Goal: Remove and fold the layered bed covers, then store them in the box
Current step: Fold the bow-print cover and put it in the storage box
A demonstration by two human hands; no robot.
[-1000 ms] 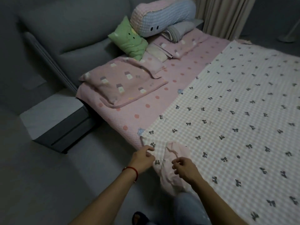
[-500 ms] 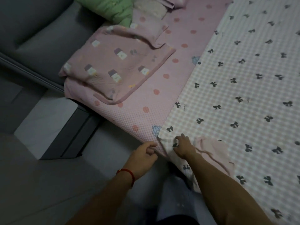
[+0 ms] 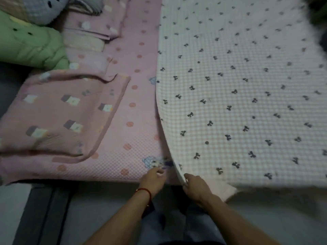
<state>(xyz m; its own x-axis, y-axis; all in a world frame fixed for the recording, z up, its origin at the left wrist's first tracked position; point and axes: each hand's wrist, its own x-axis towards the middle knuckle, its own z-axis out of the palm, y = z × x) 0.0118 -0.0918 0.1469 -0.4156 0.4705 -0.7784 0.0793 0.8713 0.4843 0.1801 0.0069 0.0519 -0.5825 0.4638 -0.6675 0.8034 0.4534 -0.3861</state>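
A white checked cover with dark bows (image 3: 238, 96) lies over the right part of the bed, its near corner lifted off the pink dotted cover (image 3: 134, 96) beneath. My right hand (image 3: 195, 187) grips that near corner at the bed's edge. My left hand (image 3: 153, 179), with a red wrist band, rests just left of it on the pink cover's edge, fingers curled; whether it pinches the fabric is unclear. No box is in view.
A pink folded quilt with small prints (image 3: 58, 114) lies at the left of the bed. A green cushion (image 3: 30, 39) and a blue-grey plush pillow (image 3: 40, 7) sit behind it. Grey floor (image 3: 99, 200) and a dark bedside unit (image 3: 42, 209) lie below.
The view has dropped closer over the bed edge. My right hand has taken the bow cover's corner and raised it, uncovering more pink cover. My left hand stayed beside it.
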